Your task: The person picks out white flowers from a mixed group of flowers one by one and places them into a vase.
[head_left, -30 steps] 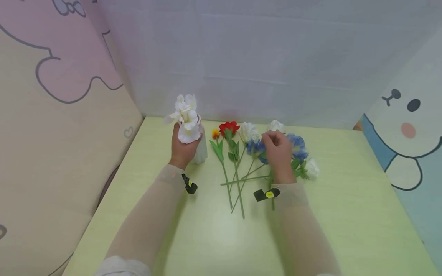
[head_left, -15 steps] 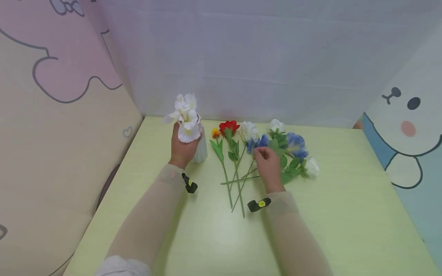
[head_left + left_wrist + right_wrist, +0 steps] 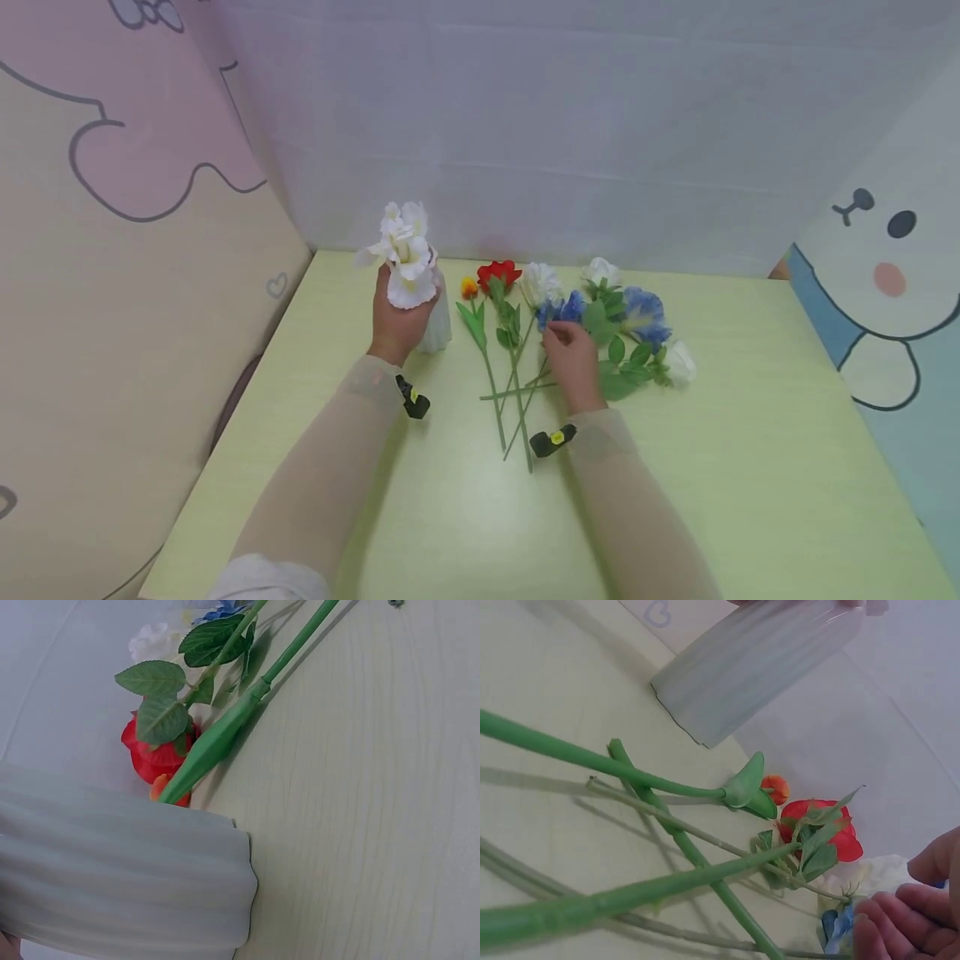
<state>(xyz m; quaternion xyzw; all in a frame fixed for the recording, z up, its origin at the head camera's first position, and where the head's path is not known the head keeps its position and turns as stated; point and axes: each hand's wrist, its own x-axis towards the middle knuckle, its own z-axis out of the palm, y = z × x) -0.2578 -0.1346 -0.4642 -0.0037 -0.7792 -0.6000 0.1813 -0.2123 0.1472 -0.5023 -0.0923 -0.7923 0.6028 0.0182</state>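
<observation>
My left hand (image 3: 395, 329) grips the upper part of a white ribbed vase (image 3: 437, 323), which stands upright on the table. A white iris (image 3: 409, 262) sits in the vase's mouth and droops over the hand. In the right wrist view the vase's ribbed wall (image 3: 742, 675) shows at the top. My right hand (image 3: 573, 364) is over the stems, its fingertips right at a blue flower (image 3: 560, 308). Seen from the right wrist, its fingers (image 3: 904, 919) are loosely curved, with a gap to the thumb and nothing visible between them.
Left of the right hand lie an orange tulip (image 3: 468, 288), a red flower (image 3: 498, 273) and a white flower (image 3: 541, 285), their stems crossing. To its right are another blue flower (image 3: 645, 315) and two white roses, one (image 3: 679, 364) nearest the right. A pale curtain closes the table's back edge.
My right hand has moved left and toward me, from beside the right-hand blue flower to the middle one, uncovering leaves and a white rose. The left hand and vase have stayed put.
</observation>
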